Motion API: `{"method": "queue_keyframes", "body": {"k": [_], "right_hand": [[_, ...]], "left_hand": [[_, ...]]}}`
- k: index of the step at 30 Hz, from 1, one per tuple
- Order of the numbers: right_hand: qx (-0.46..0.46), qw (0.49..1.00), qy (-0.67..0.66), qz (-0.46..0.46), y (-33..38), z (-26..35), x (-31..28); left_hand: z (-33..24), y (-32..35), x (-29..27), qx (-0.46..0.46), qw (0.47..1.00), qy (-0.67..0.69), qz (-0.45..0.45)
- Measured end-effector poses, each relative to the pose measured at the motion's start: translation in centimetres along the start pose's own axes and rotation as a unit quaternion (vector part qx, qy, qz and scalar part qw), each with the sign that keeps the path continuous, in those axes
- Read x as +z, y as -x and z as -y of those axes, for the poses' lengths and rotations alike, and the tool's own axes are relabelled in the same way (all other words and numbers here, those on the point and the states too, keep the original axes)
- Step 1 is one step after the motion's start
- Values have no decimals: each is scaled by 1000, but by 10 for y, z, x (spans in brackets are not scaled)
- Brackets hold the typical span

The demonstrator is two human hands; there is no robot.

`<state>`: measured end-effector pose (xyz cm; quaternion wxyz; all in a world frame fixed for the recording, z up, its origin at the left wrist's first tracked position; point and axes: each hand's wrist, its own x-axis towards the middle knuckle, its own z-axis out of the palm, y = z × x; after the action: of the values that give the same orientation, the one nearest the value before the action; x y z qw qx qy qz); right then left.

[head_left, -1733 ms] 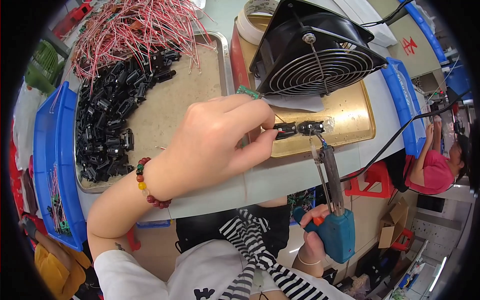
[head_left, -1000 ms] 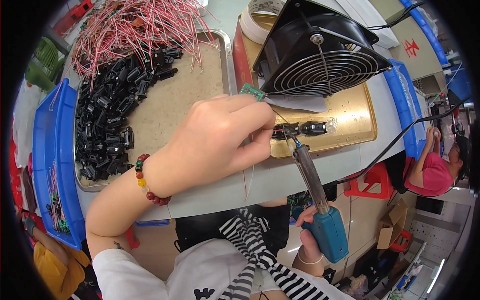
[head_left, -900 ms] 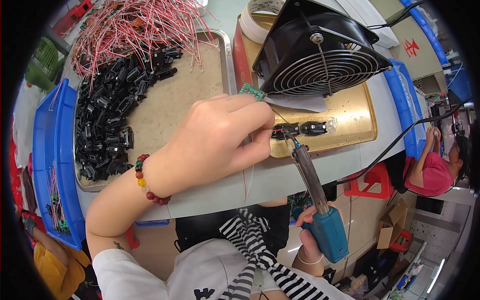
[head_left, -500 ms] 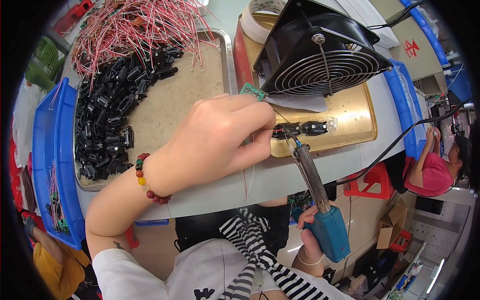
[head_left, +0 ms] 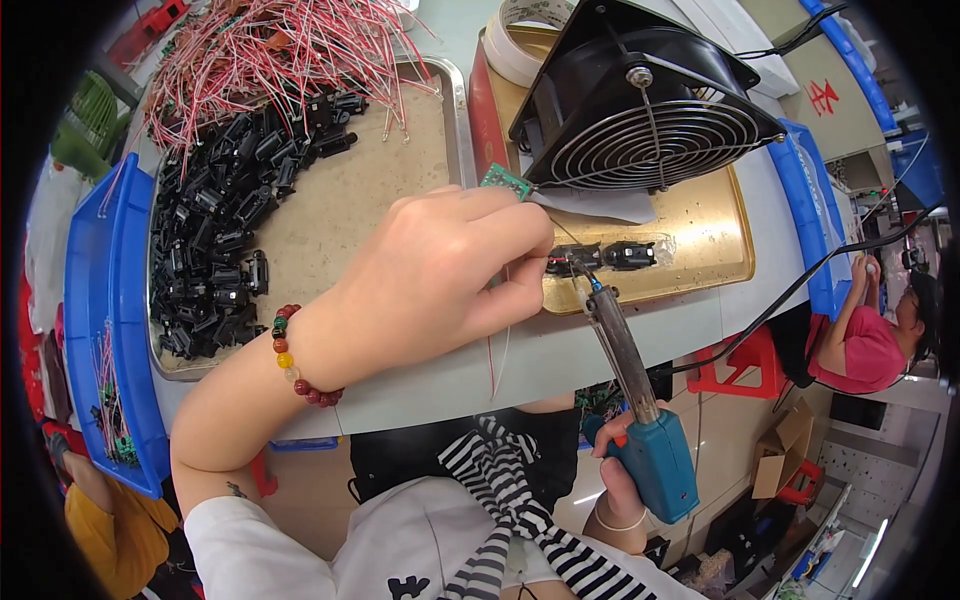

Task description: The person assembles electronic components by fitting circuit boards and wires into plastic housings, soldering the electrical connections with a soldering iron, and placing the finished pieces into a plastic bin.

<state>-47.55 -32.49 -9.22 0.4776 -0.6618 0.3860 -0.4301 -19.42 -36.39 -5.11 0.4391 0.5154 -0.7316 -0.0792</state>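
My left hand [head_left: 455, 262] is closed in a pinch at the left end of a small black plastic part [head_left: 580, 257] on the gold tray. A thin red and white wire [head_left: 492, 362] hangs below its fingers, and a bit of red shows at the fingertips. Beyond the knuckles juts a small green circuit board [head_left: 506, 182]. A fine grey strand [head_left: 565, 232] slants down to the black part. My right hand [head_left: 622, 470] grips a teal soldering gun [head_left: 662, 465], its tip at the part. The exact contact is too small to tell. A second black part [head_left: 630, 255] sits alongside.
A black fan [head_left: 650, 110] stands behind the gold tray [head_left: 720, 270]. On the left, a metal tray [head_left: 350, 200] bears many black parts [head_left: 235, 220] and a heap of red and white wires [head_left: 280, 60]. Blue bins [head_left: 115, 330] flank the table. A person in pink [head_left: 865, 345] sits at right.
My left hand has shifted very slightly to the right, with the hanging wire. The soldering gun stays almost where it was, its tip still at the black part.
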Motion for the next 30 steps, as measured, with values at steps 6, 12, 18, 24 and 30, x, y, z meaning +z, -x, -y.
{"method": "queue_keyframes", "body": {"k": [6, 12, 18, 24, 30], "right_hand": [[23, 1000, 4, -5, -4, 9, 3], [33, 999, -18, 0, -3, 10, 3], [33, 999, -32, 3, 1, 6, 3], [3, 999, -54, 1, 6, -2, -2], [19, 994, -104, -41, 7, -3, -1]], "left_hand": [[0, -1, 0, 5, 1000, -10, -2], [-1, 0, 1, 2, 1000, -20, -6], [-3, -1, 1, 10, 999, -31, -12], [-3, -2, 2, 20, 999, -36, -21], [-3, -2, 3, 20, 999, -39, -26]]}}
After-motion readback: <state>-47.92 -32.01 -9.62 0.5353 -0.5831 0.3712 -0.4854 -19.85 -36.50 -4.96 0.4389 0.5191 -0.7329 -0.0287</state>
